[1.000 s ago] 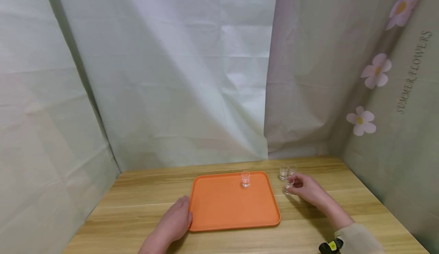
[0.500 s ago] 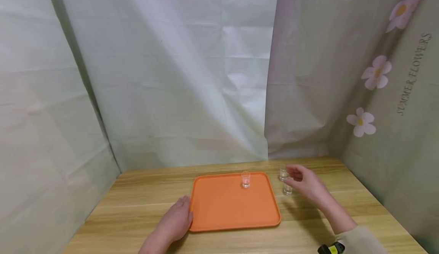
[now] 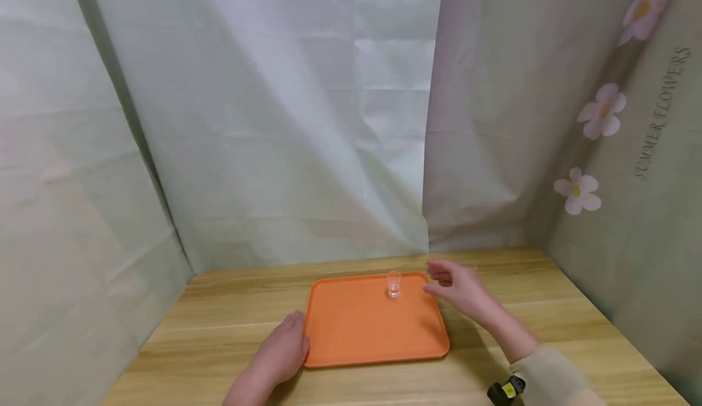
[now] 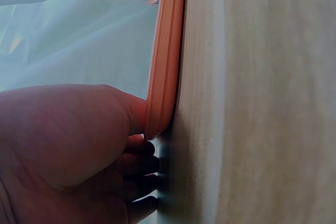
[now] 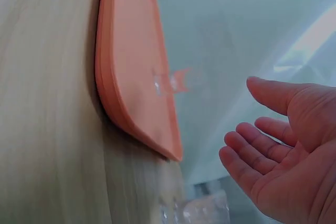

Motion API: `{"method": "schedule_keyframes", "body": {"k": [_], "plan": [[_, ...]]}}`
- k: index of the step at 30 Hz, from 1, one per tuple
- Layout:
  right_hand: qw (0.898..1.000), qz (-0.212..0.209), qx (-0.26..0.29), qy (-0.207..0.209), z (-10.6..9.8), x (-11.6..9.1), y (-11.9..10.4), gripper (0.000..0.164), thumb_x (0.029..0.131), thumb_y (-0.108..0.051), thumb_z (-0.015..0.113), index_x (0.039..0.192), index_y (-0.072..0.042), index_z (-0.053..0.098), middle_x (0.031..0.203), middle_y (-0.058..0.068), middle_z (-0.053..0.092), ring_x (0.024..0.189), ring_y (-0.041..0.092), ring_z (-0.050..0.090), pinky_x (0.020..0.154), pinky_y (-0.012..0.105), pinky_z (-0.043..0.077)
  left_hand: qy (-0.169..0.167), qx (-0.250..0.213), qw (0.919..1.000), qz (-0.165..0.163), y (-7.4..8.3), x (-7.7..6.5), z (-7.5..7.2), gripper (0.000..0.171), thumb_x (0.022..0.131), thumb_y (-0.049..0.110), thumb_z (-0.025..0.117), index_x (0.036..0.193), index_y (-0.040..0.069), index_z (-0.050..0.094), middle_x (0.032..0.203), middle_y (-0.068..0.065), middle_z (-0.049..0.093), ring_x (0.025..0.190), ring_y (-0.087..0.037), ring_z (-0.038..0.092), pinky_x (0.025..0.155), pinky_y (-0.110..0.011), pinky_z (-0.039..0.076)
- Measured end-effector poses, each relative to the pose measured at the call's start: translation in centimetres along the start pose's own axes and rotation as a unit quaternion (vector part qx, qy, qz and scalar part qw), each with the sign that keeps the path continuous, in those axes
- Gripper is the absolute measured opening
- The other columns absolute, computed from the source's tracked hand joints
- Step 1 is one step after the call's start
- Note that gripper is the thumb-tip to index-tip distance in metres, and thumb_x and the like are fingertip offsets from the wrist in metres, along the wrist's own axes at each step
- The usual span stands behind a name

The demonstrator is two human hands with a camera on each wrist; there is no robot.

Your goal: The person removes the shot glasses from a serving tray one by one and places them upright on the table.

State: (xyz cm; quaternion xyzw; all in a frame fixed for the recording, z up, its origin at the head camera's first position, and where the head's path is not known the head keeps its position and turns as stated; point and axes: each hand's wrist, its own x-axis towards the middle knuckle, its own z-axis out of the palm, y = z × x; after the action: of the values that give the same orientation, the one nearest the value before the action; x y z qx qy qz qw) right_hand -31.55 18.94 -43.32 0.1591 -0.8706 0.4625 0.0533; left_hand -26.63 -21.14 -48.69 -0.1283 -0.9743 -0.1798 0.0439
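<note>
An orange tray (image 3: 373,357) lies flat on the wooden table. My left hand (image 3: 280,348) holds its left edge near the front corner, thumb over the rim and fingers down beside it. One small clear shot glass (image 3: 393,285) stands upright on the tray toward the back right. Above the tray's back right corner hovers my right hand (image 3: 460,290), holding nothing, its fingers apart from the thumb. Further shot glasses (image 5: 207,209) stand on the table right of the tray; the right hand mostly hides them in the head view, and they are blurred in the right wrist view.
A light cloth curtain (image 3: 274,150) hangs behind the table and at both sides, with printed flowers on the right. The wooden tabletop (image 3: 208,320) extends around the tray. A black and yellow device (image 3: 506,389) sits at the right wrist.
My right hand has left the glasses beside the tray and moved left, over the tray's right edge. My left hand and the glass on the tray have stayed in place.
</note>
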Motion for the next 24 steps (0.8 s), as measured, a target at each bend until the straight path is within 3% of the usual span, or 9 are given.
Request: {"method": "schedule_keyframes", "body": {"k": [11, 15, 20, 24], "plan": [[0.997, 0.02, 0.063, -0.044, 4.5, 2.6, 0.6, 0.063, 0.1, -0.012, 0.083, 0.153, 0.009, 0.056, 0.147, 0.029, 0.064, 0.131, 0.046, 0.065, 0.11, 0.06, 0.057, 0.002, -0.002, 1.0, -0.004, -0.3, -0.2, 0.3, 0.052, 0.107, 0.009, 0.065, 0.148, -0.021, 0.053, 0.155, -0.04, 0.052, 0.148, -0.055, 0.048, 0.125, -0.066, 0.039], [0.997, 0.02, 0.053, -0.047, 5.6, 3.3, 0.8, 0.065, 0.1, -0.014, 0.082, 0.154, 0.009, 0.055, 0.148, 0.028, 0.063, 0.131, 0.046, 0.065, 0.11, 0.059, 0.057, 0.007, 0.001, 1.0, 0.0, -0.2, -0.2, 0.4, 0.052, 0.107, 0.009, 0.066, 0.147, -0.021, 0.054, 0.154, -0.04, 0.053, 0.147, -0.055, 0.049, 0.125, -0.065, 0.04], [0.998, 0.014, 0.047, -0.039, 6.6, 4.1, 0.7, 0.062, 0.099, -0.011, 0.084, 0.15, 0.012, 0.058, 0.136, 0.028, 0.069, 0.123, 0.044, 0.07, 0.107, 0.057, 0.059, 0.008, 0.0, 1.0, 0.004, -0.1, -0.1, 0.3, 0.052, 0.107, 0.009, 0.066, 0.147, -0.022, 0.054, 0.154, -0.04, 0.054, 0.147, -0.055, 0.049, 0.124, -0.066, 0.04], [0.998, 0.018, 0.055, -0.031, 7.1, 4.6, 0.5, 0.051, 0.096, -0.005, 0.085, 0.139, 0.012, 0.064, 0.121, 0.019, 0.074, 0.115, 0.04, 0.073, 0.103, 0.055, 0.061, 0.006, -0.001, 1.0, 0.006, -0.1, 0.0, 0.1, 0.052, 0.107, 0.009, 0.066, 0.146, -0.022, 0.054, 0.153, -0.04, 0.054, 0.147, -0.056, 0.05, 0.124, -0.066, 0.041]]}}
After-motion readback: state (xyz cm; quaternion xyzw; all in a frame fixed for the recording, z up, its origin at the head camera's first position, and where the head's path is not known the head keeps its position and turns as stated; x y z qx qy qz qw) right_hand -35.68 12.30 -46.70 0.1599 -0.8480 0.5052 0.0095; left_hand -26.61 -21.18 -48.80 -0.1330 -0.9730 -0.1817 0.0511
